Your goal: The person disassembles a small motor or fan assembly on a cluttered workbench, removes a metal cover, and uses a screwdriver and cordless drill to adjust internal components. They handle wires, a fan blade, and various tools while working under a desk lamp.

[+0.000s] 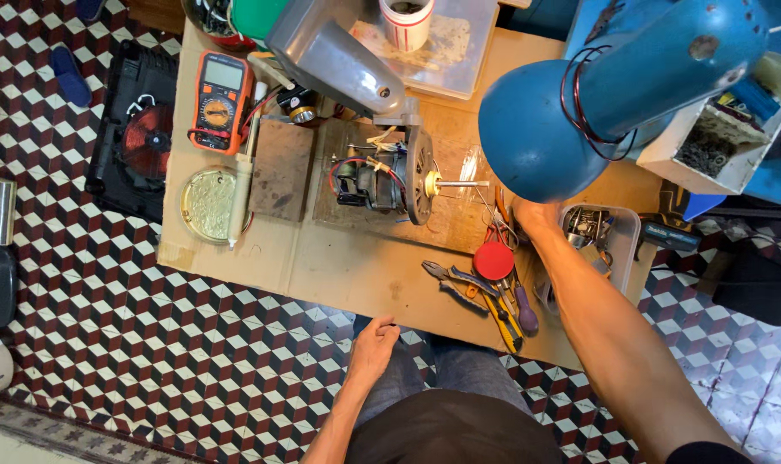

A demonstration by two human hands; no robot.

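My right hand [535, 215] reaches across the cardboard-covered table [339, 271] to a spot just under the blue lamp shade [545, 129], which hides its fingers. It is close to the steel shaft [461, 183] of a small electric motor [382, 176] and to a red round disc [493, 260]. My left hand [373, 344] rests on my knee at the table's near edge, fingers loosely bent, holding nothing.
Pliers [449, 279], a yellow utility knife [504, 316] and a purple-handled screwdriver [526, 314] lie by my right forearm. A clear tub of parts [618, 225] stands to the right. An orange multimeter [221, 101], soldering iron [240, 193] and round tin [208, 204] lie at the left.
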